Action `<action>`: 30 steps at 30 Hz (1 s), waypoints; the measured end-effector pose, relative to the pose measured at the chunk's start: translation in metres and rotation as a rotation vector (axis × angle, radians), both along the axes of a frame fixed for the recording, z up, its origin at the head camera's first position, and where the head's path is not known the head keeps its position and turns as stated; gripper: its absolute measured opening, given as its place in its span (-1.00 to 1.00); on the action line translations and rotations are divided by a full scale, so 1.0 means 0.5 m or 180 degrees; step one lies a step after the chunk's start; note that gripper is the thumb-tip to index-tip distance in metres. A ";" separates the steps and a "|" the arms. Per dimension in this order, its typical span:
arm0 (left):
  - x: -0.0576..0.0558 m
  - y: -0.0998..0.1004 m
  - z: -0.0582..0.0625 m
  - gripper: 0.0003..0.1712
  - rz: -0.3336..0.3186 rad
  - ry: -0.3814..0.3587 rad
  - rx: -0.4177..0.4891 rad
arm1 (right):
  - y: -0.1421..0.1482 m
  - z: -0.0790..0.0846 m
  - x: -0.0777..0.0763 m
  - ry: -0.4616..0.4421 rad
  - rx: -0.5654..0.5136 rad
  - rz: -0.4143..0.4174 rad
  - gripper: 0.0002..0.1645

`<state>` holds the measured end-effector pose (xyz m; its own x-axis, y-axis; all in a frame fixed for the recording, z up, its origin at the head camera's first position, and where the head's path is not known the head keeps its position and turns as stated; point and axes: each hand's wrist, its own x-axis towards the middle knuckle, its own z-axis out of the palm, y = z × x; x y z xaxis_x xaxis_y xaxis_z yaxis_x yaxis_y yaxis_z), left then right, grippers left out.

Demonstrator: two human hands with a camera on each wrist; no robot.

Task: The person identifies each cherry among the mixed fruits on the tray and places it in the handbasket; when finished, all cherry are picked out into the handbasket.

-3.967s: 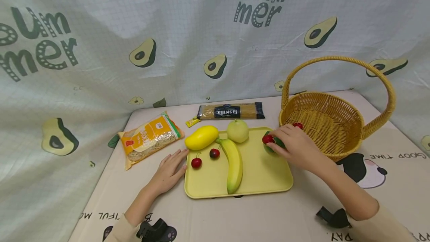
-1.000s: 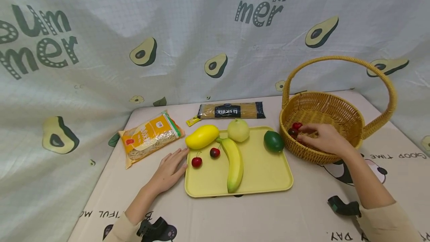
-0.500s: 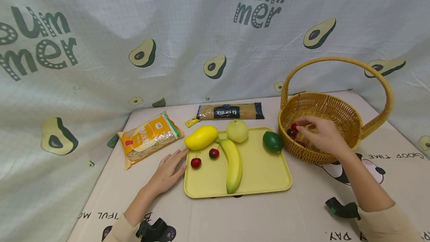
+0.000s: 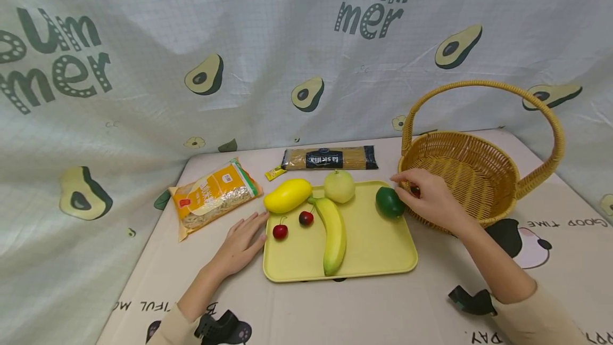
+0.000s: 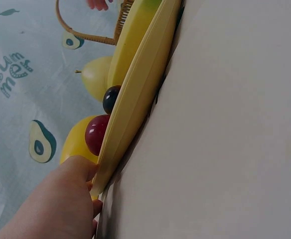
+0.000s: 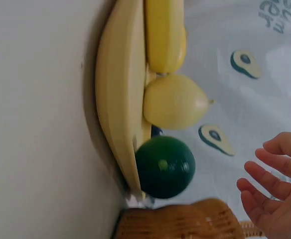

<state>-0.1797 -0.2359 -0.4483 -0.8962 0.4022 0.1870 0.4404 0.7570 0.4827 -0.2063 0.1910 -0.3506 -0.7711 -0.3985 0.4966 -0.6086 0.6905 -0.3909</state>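
In the head view, my left hand (image 4: 241, 244) rests at the left edge of the yellow tray (image 4: 373, 260), its fingertips touching the rim. On the tray are a mango (image 4: 287, 196), two cherries (image 4: 280, 231), a banana (image 4: 334, 238), a pale green round fruit (image 4: 339, 186) and a dark green avocado (image 4: 390, 202). My right hand (image 4: 433, 198) hovers over the left rim of the wicker basket (image 4: 498, 212), beside the avocado. The right wrist view shows its fingers loosely bent and holding nothing. A bit of red cherry (image 4: 414, 191) shows beneath that hand; the rest is hidden.
Behind the tray lie a spaghetti pack (image 4: 330, 158) and a small yellow sachet (image 4: 275, 173). A bag of oats (image 4: 215, 196) lies at the left. The basket's tall handle (image 4: 483, 84) arches above it on the right. A printed cloth hangs behind.
Four seconds ago my right hand pinched a cherry above the avocado. It then reached into the basket, released cherries there, and has moved back left to the rim. My left hand stays put.
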 end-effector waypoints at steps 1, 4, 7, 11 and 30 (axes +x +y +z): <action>0.000 0.000 0.000 -0.39 -0.0002 0.0001 0.0004 | -0.008 -0.002 0.000 -0.0021 0.0012 0.0047 -0.78; 0.001 -0.001 -0.001 -0.39 -0.0006 0.0000 0.0005 | -0.033 -0.009 0.001 -0.0097 0.0028 0.0183 -0.77; 0.001 0.000 0.000 -0.39 -0.0005 -0.0008 0.0009 | -0.060 -0.017 0.000 -0.0141 0.0095 0.0296 -0.77; 0.002 0.001 0.003 -0.38 -0.0025 0.0015 0.0023 | -0.097 -0.028 0.001 -0.0159 0.0258 0.0424 -0.76; 0.002 0.001 0.004 -0.42 -0.0044 0.0099 0.0039 | -0.236 -0.072 0.005 0.0135 0.0572 0.1313 -0.73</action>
